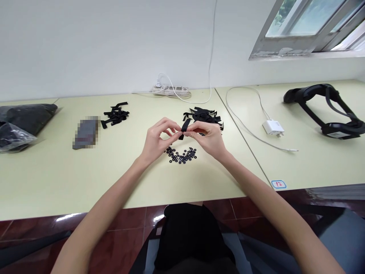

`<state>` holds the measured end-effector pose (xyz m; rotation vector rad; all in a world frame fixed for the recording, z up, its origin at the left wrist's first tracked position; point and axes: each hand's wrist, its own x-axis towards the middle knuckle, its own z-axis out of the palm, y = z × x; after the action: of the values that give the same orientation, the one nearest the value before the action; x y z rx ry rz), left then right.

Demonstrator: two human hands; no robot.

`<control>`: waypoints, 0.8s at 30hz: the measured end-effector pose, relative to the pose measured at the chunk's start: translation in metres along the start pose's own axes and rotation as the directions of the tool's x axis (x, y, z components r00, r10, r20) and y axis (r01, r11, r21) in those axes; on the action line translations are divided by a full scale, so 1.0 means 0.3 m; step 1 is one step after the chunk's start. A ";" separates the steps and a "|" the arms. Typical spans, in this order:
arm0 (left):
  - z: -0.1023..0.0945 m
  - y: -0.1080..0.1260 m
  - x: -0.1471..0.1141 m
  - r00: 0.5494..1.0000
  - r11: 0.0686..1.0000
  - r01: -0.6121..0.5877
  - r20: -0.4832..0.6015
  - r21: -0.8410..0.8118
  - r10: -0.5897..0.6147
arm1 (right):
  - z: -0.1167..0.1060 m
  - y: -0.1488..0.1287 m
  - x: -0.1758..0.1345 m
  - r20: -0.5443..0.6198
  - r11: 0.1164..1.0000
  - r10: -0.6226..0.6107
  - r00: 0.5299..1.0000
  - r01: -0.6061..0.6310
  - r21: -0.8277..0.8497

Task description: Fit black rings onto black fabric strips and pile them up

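Between both hands, above the table, is a short black fabric strip (186, 125). My left hand (160, 137) pinches it from the left with thumb and forefinger, the other fingers curled. From the right, my right hand (208, 137) pinches the same strip, and the fingertips of both hands nearly meet. Just below the hands lie many small black round pieces with centre holes, like washers (182, 156), spread in a loose arc. Behind my right hand is a heap of black strips (203, 115), partly hidden by it. A smaller pile of black strips (116, 115) lies to the left.
A blurred-out dark flat object (86, 132) and a black bag in clear plastic (25, 121) lie left. At the wall sits a power strip (171, 91) with white cables. Rightward are a white charger (273, 127), its cable, and a black headset (327, 110).
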<state>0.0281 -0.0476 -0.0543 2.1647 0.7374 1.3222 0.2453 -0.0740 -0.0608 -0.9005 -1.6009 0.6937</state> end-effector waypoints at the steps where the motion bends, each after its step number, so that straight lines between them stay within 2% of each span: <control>1: -0.003 -0.008 0.001 1.000 1.000 0.006 -0.005 0.022 -0.006 | -0.008 0.006 0.004 0.043 0.999 0.048 0.998 -0.047 -0.009; 3: -0.014 -0.028 0.004 1.000 0.993 -0.020 -0.021 0.119 0.022 | -0.028 0.020 0.012 0.159 0.987 0.151 0.976 -0.139 -0.083; 5: -0.029 -0.048 0.007 0.989 0.939 -0.141 0.003 0.313 0.147 | -0.045 0.035 0.016 0.286 0.964 0.222 0.932 -0.166 -0.208; 6: -0.036 -0.055 0.008 0.971 0.873 -0.235 0.056 0.428 0.234 | -0.049 0.040 0.016 0.335 0.954 0.239 0.911 -0.157 -0.255; 8: -0.049 -0.059 0.009 0.906 0.703 -0.417 0.201 0.576 0.373 | -0.044 0.046 0.010 0.395 0.947 0.245 0.885 -0.130 -0.295; 9: -0.052 -0.057 0.008 0.871 0.637 -0.484 0.266 0.600 0.412 | -0.035 0.046 0.006 0.409 0.948 0.240 0.881 -0.121 -0.295; 11: -0.055 -0.054 0.006 0.829 0.579 -0.556 0.341 0.597 0.443 | -0.014 0.043 -0.005 0.421 0.955 0.225 0.879 -0.112 -0.276; 13: -0.056 -0.063 0.003 0.822 0.558 -0.566 0.361 0.607 0.440 | 0.006 0.040 -0.013 0.445 0.962 0.211 0.870 -0.104 -0.252; 19: -0.078 -0.133 0.009 0.881 0.537 -0.454 0.269 0.711 0.388 | 0.017 0.048 -0.025 0.556 0.932 0.181 0.811 0.039 -0.360; 22: -0.076 -0.131 0.015 0.892 0.582 -0.437 0.250 0.686 0.376 | 0.020 0.049 -0.027 0.574 0.921 0.150 0.805 0.098 -0.377; 24: -0.065 -0.116 0.014 0.910 0.659 -0.409 0.229 0.631 0.346 | 0.027 0.049 -0.029 0.579 0.914 0.120 0.807 0.138 -0.382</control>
<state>0.0055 -0.0169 -0.0664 3.0856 0.8459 1.2537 0.2410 -0.0732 -0.0791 -1.0318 -2.3820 0.6823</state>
